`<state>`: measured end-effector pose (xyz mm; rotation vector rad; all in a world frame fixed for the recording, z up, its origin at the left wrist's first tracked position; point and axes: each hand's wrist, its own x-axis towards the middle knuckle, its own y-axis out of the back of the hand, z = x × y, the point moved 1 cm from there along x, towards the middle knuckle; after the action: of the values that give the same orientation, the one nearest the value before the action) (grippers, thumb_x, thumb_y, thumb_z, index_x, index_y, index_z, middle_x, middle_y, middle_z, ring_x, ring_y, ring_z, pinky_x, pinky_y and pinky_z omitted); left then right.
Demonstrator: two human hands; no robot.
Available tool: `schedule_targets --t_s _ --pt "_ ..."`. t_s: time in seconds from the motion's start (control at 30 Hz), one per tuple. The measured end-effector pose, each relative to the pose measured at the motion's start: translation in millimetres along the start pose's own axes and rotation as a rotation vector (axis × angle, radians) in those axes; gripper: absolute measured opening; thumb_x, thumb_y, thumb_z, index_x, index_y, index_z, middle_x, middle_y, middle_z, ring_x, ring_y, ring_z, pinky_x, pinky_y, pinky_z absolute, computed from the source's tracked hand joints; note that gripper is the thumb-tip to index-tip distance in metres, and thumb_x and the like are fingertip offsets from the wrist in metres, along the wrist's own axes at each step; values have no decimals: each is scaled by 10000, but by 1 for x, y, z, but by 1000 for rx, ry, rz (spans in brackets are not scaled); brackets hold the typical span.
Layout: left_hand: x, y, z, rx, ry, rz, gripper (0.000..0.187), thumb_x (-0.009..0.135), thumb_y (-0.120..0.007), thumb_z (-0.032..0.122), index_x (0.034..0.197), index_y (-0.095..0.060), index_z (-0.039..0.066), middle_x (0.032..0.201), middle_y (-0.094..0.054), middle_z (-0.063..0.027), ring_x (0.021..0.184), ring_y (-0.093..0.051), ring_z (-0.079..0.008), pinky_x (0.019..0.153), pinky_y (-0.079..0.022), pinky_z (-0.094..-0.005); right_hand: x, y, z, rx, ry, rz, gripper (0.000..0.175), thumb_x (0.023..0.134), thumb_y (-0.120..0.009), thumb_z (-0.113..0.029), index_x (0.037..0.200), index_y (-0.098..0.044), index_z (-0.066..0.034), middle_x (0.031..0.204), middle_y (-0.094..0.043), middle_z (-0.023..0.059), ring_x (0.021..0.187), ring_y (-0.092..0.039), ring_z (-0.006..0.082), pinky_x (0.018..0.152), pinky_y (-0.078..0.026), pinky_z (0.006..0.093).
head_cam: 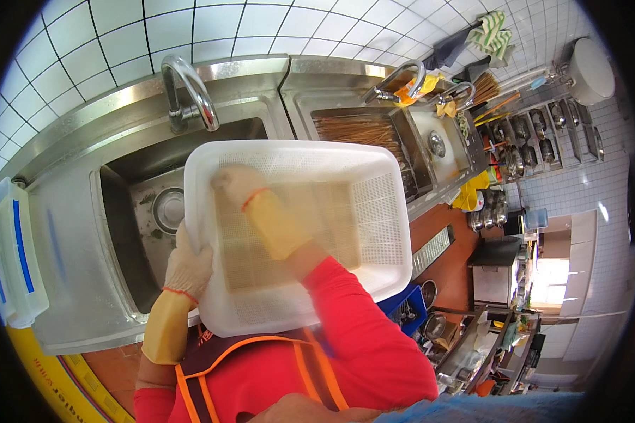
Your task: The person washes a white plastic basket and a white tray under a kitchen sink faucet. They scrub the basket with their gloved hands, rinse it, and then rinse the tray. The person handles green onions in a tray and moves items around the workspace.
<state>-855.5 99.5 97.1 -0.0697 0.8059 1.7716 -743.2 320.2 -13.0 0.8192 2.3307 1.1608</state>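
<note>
A large white perforated plastic basket (381, 211) is held tilted over the front of the steel sink, its inside facing me. My left hand (189, 264) grips the rim at its left end. Inside the basket, my right hand (241, 185) is at the left end wall, blurred by motion; whether its fingers hold anything cannot be told. Both hands wear white knit gloves over yellow rubber gloves (275, 222). Behind the basket, the left sink basin (137, 211) shows a round drain strainer (169, 210) with green scraps around it.
A curved chrome faucet (190, 100) rises behind the left basin. Thin brown sticks (354, 131) fill part of the neighbouring basin. At far left stands a translucent plastic bin (18, 254) with blue strips. A blue crate (410, 309) sits low at right, near a floor drain grate (434, 251).
</note>
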Motion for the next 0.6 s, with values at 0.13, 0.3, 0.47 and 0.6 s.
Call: schedule_targets --t_s 0.13,0.3,0.47,0.6 --pt "-3 7 -6 -67 11 3 718 941 -589 242 1575 -296 77 1170 -661 -387 1103 -654 -535 962 -518 -546 -44 26 74 -146 -222 -19 240 905 -607 -212 1055 -761 -106 1048 -747 181 1021 -697 384 928 -550 489" --pt "-2 9 -13 -108 -12 72 729 938 -624 265 1572 -334 53 1238 -651 -369 1195 -634 -501 1013 -504 -512 -92 84 3 -620 345 164 348 885 -625 -136 1210 -715 -50 1302 -683 161 1214 -647 306 1041 -522 422" --pt "-2 8 -18 -109 -20 54 747 942 -628 278 1573 -325 18 1261 -645 -368 1212 -630 -496 1025 -499 -501 -113 130 -55 -838 484 250 426 859 -626 -157 1258 -674 -15 1379 -616 196 1332 -548 343 1192 -395 450" --pt "-2 8 -19 -103 -7 52 745 946 -623 296 1574 -327 24 1264 -641 -371 1214 -628 -499 1023 -500 -496 -119 140 -55 -858 451 207 452 838 -638 -150 1269 -669 -18 1405 -602 207 1380 -505 348 1224 -352 445"
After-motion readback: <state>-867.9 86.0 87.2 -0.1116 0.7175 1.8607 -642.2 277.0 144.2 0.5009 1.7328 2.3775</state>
